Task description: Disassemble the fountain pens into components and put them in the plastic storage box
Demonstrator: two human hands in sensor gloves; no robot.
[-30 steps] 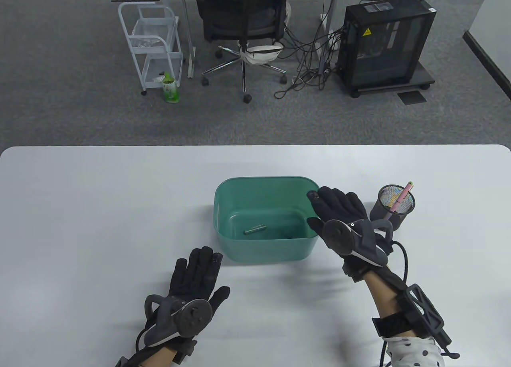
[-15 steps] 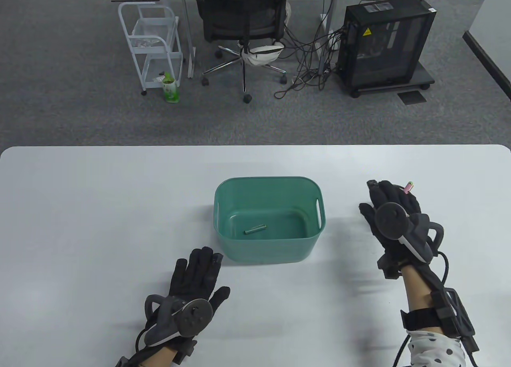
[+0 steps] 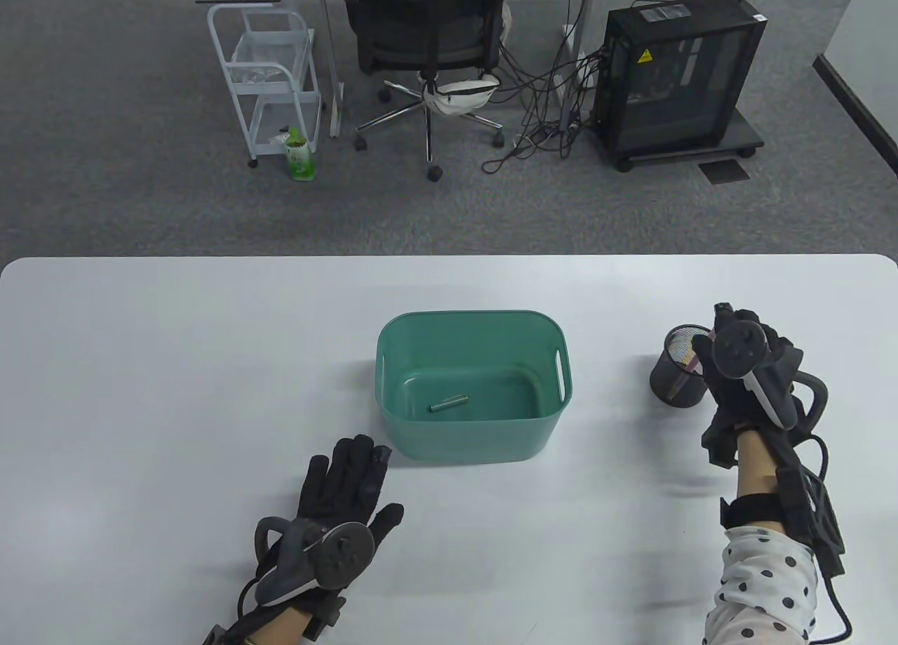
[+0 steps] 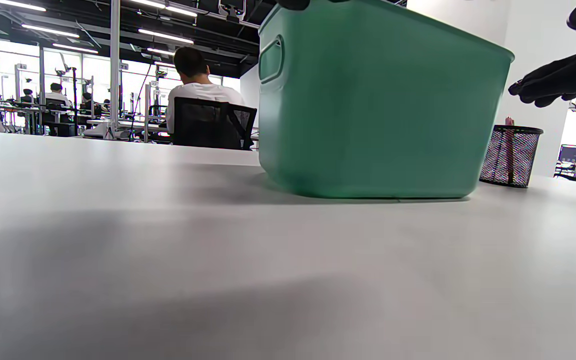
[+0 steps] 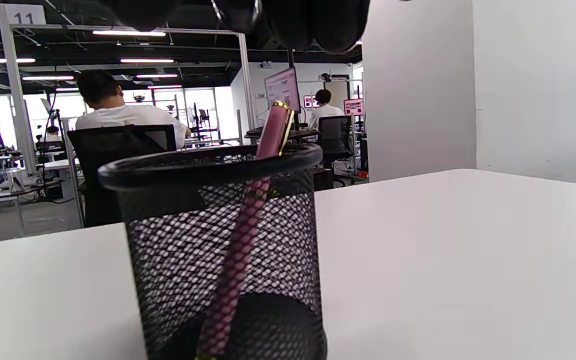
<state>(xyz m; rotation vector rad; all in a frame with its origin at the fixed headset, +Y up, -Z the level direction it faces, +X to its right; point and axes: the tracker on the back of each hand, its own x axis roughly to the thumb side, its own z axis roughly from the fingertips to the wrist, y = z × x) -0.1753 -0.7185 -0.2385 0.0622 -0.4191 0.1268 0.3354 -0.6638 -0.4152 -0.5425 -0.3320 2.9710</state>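
left hand (image 3: pixel 344 487) laid flat on table (image 3: pixel 140 392), fingers straight, nothing held | green box (image 3: pixel 470 385) just beyond it, one pen part (image 3: pixel 449 403) seen on its floor | right hand (image 3: pixel 744 371) raised over mesh cup (image 3: pixel 677 375), grip not discernible | pink pen (image 5: pixel 248 230) leaned upright inside cup

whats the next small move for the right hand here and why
Probably lower the right hand and pinch the top of the pink pen. The pen leans, whole, in the mesh cup with its gold-trimmed end above the rim, and the fingers hang just above it without touching. The left hand rests flat on the table.
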